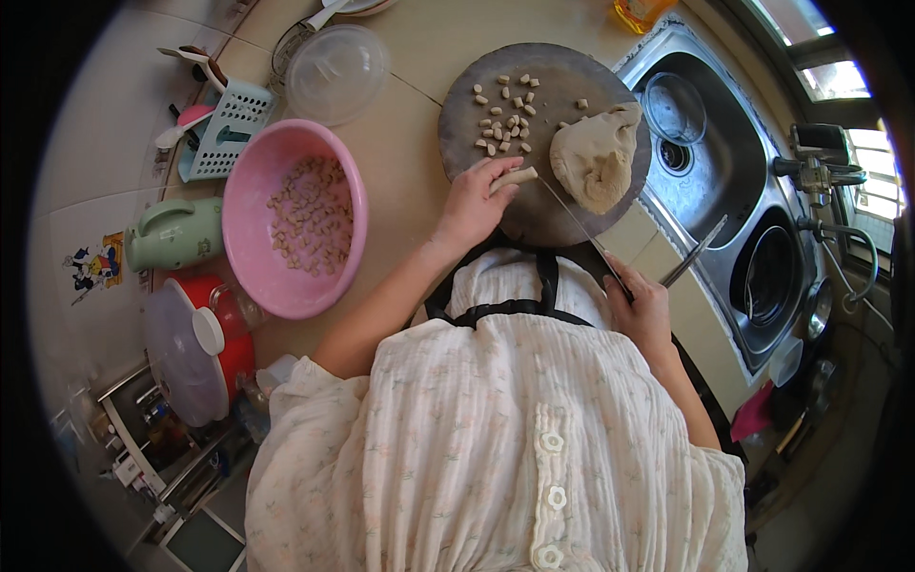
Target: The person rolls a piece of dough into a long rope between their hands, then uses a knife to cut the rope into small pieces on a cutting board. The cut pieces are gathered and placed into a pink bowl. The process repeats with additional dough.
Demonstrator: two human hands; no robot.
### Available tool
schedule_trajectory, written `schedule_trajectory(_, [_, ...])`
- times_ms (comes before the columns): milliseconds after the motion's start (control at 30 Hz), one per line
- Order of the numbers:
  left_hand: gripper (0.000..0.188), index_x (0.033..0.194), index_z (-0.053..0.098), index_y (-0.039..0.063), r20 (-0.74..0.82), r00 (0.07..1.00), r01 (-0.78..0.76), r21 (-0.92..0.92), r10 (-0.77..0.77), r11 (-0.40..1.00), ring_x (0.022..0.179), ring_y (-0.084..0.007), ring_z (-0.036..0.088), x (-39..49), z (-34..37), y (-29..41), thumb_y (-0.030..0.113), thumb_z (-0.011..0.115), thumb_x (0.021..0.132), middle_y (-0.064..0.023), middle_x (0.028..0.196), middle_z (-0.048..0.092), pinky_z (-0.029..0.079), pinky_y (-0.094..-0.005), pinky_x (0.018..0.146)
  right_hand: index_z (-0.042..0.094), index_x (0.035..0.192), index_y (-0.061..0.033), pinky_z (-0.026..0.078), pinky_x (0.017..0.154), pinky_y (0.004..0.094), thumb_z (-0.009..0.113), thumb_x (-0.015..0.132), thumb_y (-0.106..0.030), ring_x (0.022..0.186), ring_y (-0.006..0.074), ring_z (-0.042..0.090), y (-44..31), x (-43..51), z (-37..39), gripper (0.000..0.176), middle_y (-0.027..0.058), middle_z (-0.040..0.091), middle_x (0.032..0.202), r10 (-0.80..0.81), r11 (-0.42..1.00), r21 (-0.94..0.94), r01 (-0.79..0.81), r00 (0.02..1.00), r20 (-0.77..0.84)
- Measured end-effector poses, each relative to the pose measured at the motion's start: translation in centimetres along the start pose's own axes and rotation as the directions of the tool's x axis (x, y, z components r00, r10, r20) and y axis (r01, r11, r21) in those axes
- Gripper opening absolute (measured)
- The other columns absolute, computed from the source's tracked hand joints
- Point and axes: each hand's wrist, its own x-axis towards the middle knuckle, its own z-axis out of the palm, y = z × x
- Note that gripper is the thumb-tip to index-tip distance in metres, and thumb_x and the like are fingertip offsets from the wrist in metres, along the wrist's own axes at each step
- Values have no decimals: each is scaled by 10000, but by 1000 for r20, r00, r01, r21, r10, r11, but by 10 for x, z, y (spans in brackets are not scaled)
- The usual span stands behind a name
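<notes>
My left hand [473, 204] pinches a short roll of dough [516, 180] over the near part of a round, dark chopping board [475, 86]. A thin blade, seen nearly edge-on, belongs to the knife [577, 223] gripped in my right hand [642, 304]. Its tip is close to the roll's right end; contact cannot be made out. Beyond the roll, several small cut dough pieces [513, 123] lie scattered on the board. A large beige lump of dough [597, 157] rests on the board's right side.
Left of the board stands a pink basin [236, 214] holding many small dough pieces. Behind it are a clear lid [336, 75] and a perforated utensil holder [227, 132]. A green jug [175, 232] stands farther left. To the right is a steel double sink [722, 193].
</notes>
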Motion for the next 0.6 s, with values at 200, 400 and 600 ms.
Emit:
schedule_trajectory(200, [257, 975, 590, 52, -55, 987, -115, 388, 148, 914, 940, -315, 595, -12, 32, -1, 73, 721, 755, -106, 976, 636, 478, -409, 812, 640, 1181, -41, 509, 680, 368, 618, 877, -80, 723, 327, 654, 2, -7, -2, 307, 206, 664, 871, 48, 999, 12, -48, 998, -44])
schedule_trajectory(400, [245, 981, 605, 46, -50, 975, -157, 529, 215, 834, 921, -288, 589, -22, 28, -7, 100, 718, 770, -99, 926, 621, 474, -377, 802, 638, 1187, -41, 508, 694, 381, 620, 880, -94, 746, 330, 656, 6, -9, -1, 312, 204, 671, 891, 29, 1000, -3, -29, 1000, -7])
schedule_trajectory(600, [203, 1094, 544, 58, -11, 948, 274, -474, -317, 837, 619, -157, 520, -29, 7, -19, 195, 585, 949, -29, 746, 542, 435, -286, 586, 593, 1255, -51, 491, 665, 375, 632, 865, -87, 715, 314, 620, -31, 1, -13, 393, 167, 625, 818, -128, 990, 35, 133, 982, -136])
